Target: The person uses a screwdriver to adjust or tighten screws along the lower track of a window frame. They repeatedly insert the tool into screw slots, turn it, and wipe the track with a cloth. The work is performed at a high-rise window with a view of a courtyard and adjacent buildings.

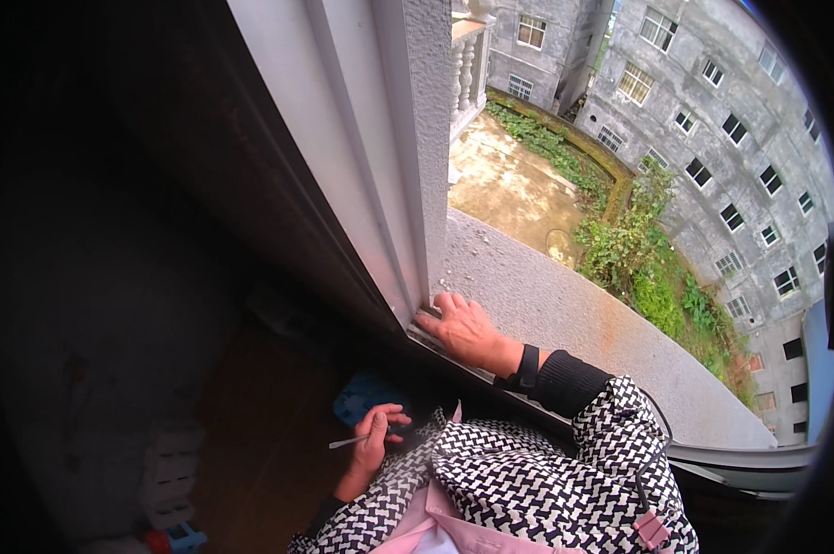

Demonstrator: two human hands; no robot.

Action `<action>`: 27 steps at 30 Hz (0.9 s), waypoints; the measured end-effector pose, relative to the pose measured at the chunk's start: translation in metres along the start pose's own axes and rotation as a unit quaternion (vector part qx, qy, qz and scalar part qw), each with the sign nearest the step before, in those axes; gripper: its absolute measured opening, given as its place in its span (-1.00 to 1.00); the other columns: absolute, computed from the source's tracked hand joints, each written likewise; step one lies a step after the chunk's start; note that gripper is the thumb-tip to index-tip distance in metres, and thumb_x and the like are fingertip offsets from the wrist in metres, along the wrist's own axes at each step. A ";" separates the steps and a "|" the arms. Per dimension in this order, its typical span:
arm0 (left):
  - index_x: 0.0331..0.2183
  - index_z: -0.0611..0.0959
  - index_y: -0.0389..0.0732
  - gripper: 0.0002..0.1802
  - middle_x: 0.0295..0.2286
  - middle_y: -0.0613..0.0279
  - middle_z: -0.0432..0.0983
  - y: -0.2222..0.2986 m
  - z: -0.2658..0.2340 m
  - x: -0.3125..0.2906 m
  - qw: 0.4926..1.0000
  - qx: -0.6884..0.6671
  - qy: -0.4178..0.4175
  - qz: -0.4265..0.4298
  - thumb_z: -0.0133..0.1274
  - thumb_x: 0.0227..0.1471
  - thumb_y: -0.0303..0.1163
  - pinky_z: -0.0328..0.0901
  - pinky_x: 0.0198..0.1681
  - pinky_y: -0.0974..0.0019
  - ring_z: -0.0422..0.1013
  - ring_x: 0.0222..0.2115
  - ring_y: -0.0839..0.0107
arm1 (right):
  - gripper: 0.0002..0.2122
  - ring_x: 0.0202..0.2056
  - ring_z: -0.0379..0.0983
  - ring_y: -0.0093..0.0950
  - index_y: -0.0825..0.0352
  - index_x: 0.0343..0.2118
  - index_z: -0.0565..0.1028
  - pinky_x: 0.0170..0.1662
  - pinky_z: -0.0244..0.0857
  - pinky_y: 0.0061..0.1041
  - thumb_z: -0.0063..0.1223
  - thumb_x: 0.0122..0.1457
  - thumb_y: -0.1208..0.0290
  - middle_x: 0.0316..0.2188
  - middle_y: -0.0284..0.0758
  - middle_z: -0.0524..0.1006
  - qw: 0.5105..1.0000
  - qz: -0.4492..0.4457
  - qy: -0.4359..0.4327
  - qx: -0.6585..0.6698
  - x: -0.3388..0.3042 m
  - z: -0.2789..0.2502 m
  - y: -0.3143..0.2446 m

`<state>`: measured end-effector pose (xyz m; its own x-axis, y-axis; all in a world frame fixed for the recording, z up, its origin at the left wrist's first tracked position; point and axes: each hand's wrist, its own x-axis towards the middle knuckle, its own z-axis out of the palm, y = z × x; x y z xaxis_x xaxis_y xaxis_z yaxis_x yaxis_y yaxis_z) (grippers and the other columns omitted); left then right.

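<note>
My right hand (468, 331) rests at the lower corner of the white window frame (371, 166), where the upright meets the bottom track. Its fingers are apart, touching the frame and the rough ledge (546, 295) outside; nothing shows in them. Lower and to the left, inside the dim room, my left hand (373, 443) is closed on a thin metal tool (346, 443). A short, pale shaft sticks out to the left past the thumb; the rest is hidden by the hand, so its exact kind cannot be told.
Beyond the ledge is a drop to a yard (519, 175) with green plants (643, 258). A grey building (694, 120) stands across it. Below my left hand, a blue object (362, 395) lies in shadow. Red and blue things (175, 538) sit at the lower left.
</note>
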<state>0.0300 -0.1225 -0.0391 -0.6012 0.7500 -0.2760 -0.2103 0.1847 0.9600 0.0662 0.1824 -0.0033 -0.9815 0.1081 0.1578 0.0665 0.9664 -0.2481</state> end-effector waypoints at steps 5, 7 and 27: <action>0.03 0.54 -0.31 -0.41 -0.20 0.05 0.64 0.003 0.000 0.001 1.000 0.021 0.002 0.010 -0.29 0.44 0.02 0.49 -0.26 0.36 0.55 -0.14 0.37 | -0.70 -0.04 0.40 -0.20 0.16 -0.01 0.58 -0.12 0.34 -0.23 -0.03 0.22 0.38 -0.10 -0.13 0.40 1.000 0.007 -0.022 -0.010 -0.002 -0.005 -0.007; 0.03 0.54 -0.31 -0.41 -0.21 0.06 0.64 0.004 0.003 -0.001 1.000 0.016 0.002 0.010 -0.29 0.44 0.02 0.49 -0.26 0.37 0.55 -0.15 0.38 | -0.74 -0.03 0.39 -0.18 0.19 -0.07 0.60 -0.10 0.34 -0.21 -0.02 0.21 0.39 -0.09 -0.12 0.40 1.000 0.008 -0.002 0.014 0.000 -0.008 -0.007; -0.10 0.47 -0.25 -0.30 -0.25 -0.03 0.51 0.060 0.060 0.096 0.898 -0.316 -0.307 0.018 -0.36 0.34 0.26 0.59 -0.35 0.14 0.51 -0.02 -0.09 | -0.14 -0.37 0.55 -0.19 0.02 0.44 0.11 -0.34 0.46 -0.25 0.29 0.05 0.26 -0.21 -0.22 0.47 0.971 -0.150 -0.050 0.180 -0.081 -0.036 0.024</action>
<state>0.0054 -0.0014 -0.0058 -0.1196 0.9926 0.0188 -0.7114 -0.0989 0.6958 0.1536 0.2056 0.0126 -0.9606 -0.2071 0.1856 -0.2751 0.8052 -0.5253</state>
